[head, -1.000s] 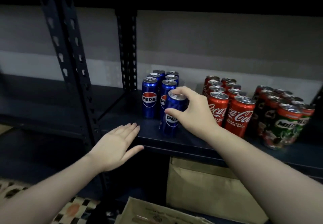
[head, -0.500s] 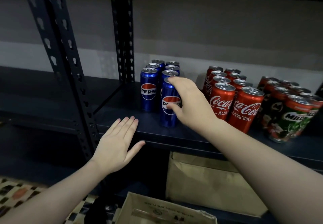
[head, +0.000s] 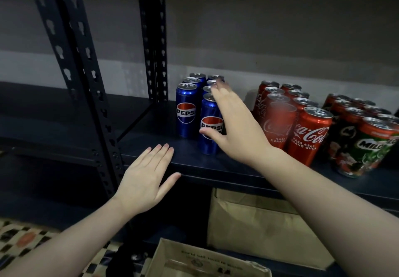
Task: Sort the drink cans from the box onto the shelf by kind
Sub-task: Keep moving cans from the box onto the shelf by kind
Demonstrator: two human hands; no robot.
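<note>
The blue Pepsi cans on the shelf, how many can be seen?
7: three in the left row, four in the right row. The right hand covers part of that row, so more may be hidden.

1. Pepsi cans (head: 209, 125) — glossy blue metal, silvery tops catching light.
2. Coca-Cola cans (head: 307, 135) showing shiny red metal.
3. Milo cans (head: 364, 147) gleaming, printed green.
4. Shelf (head: 194, 160) — dark matt metal, smooth.
5. Box (head: 207, 261) looking like dull brown cardboard.
</note>
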